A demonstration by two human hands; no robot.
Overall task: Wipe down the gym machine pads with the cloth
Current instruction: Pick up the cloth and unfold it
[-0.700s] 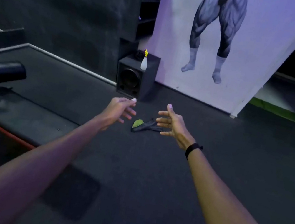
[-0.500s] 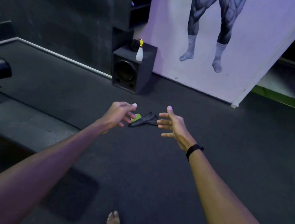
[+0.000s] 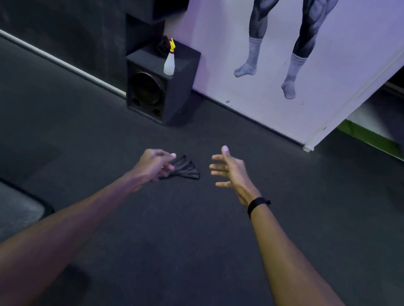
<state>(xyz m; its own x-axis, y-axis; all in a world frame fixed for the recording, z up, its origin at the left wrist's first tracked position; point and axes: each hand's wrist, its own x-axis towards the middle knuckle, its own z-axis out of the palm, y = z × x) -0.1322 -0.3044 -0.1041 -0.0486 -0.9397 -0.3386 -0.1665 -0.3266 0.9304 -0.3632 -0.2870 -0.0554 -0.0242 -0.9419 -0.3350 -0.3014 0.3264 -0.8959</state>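
We are finding no readable text, label, brand or number anywhere. The wall banner at the upper right of the frame is showing only printed legs, and the spray bottle on the speaker is showing no legible label.

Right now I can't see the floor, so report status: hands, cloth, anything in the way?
Left hand open over dark cloth. Right hand open, empty. Nothing between.
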